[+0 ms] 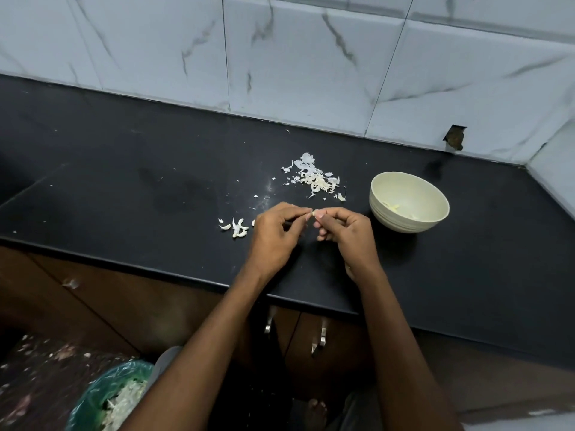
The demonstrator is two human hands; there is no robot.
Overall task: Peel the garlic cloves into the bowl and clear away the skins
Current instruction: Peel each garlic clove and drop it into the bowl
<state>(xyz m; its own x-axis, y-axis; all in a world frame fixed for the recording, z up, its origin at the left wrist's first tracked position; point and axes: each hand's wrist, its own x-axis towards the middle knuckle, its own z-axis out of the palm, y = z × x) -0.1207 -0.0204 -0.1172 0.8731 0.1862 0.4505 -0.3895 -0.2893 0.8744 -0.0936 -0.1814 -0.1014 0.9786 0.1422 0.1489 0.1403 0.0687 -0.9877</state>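
Garlic clove (315,214) pinched between left hand (273,234) and right hand (345,233); round cream bowl (432,217) holds peeled bits (papery skins (314,178) lie nearby).

Two hands, left hand (273,236) and right hand (345,234), pinching a garlic clove (315,214) above black counter (155,194), skins (314,178) beyond, bowl (409,202) right

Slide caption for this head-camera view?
Both hands, left and right, pinch a garlic clove between skins and bowl.
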